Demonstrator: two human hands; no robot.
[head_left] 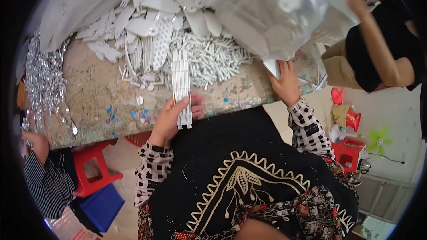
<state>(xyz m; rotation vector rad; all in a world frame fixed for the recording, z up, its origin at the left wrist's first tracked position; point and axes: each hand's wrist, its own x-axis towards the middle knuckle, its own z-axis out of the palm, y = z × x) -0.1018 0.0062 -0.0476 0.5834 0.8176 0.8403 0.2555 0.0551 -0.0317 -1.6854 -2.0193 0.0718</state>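
My left hand (167,120) is closed on a long, white ribbed plastic piece (181,80), thumb across its lower part and fingertips showing past its right side. The piece points away from me over the table's near edge. Farther right, my right hand (287,84) grips a smooth white plastic piece (272,68) beside the bottom of a clear plastic bag (273,15). Between and beyond my hands lies a heap of short white plastic pegs (211,60). Behind it are piled larger flat white plastic parts (155,4), some ribbed, some rounded.
Paint-flecked and worn, the table (89,106) holds silvery strands (44,75) at its left end. A person in a black top (378,49) stands at the right; another in striped clothing (49,182) is at the left. A red stool (91,169) and blue bin (102,206) are below.
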